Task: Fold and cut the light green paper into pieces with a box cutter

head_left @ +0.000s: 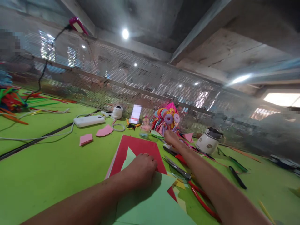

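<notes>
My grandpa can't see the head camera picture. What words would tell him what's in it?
The left hand rests on pale green paper partly covering a red sheet, while the right hand is near a bundle of colourful flower-like decorations. Metal scissors with red handles lie beside the papers on a bright green table.

- Green tabletop (47, 175) spans the lower view.
- Perforated metal screen (145, 84) rises along its back edge.
- Grey ceiling (138, 18) with a thick beam (201, 31).
- Round lamp (125, 34) glows overhead.
- Bright windows at left (47, 46) and far right (283, 98).
</notes>
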A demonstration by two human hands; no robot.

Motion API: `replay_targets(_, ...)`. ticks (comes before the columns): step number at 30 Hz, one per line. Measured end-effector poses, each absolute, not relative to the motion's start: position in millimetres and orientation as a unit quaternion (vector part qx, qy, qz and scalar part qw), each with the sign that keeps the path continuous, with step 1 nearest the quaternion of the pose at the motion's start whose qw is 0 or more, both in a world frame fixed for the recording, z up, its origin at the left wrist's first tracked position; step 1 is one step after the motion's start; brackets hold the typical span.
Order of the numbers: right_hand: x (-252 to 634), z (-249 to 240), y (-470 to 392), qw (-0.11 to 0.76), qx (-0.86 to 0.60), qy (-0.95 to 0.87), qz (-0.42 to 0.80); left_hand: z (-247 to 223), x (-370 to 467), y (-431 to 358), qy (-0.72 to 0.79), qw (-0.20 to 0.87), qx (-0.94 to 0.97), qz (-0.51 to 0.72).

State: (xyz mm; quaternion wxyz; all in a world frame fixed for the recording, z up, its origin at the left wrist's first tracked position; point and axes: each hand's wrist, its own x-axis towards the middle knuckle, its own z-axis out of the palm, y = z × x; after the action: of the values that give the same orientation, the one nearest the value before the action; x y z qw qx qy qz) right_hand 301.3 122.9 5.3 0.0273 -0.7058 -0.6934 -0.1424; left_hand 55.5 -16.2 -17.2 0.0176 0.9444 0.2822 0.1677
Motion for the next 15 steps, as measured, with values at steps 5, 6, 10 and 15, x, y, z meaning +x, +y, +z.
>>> replay_targets(5, 294.7, 25.9, 94.6, 0.045, -0.706, -0.697, -0.115, -21.2, 56.3, -13.0, 0.282, 0.013, 0.945, 0.168)
replay_targets(6, 291.2, 28.6, 83.4, 0.056, -0.699, -0.705, -0.111, -21.5, 55.7, -11.8, 0.282, 0.016, 0.944, 0.170)
replay_targets(10, 263.7, 26.6, 23.2, 0.102, -0.646, -0.754, -0.068, -17.2, 47.1, -1.0, 0.299, 0.090, 0.926, 0.214)
replay_targets(15, 222.2, 8.3, -48.9, 0.138, -0.509, -0.846, 0.083, -5.4, 23.7, 22.2, 0.382, 0.086, 0.891, 0.228)
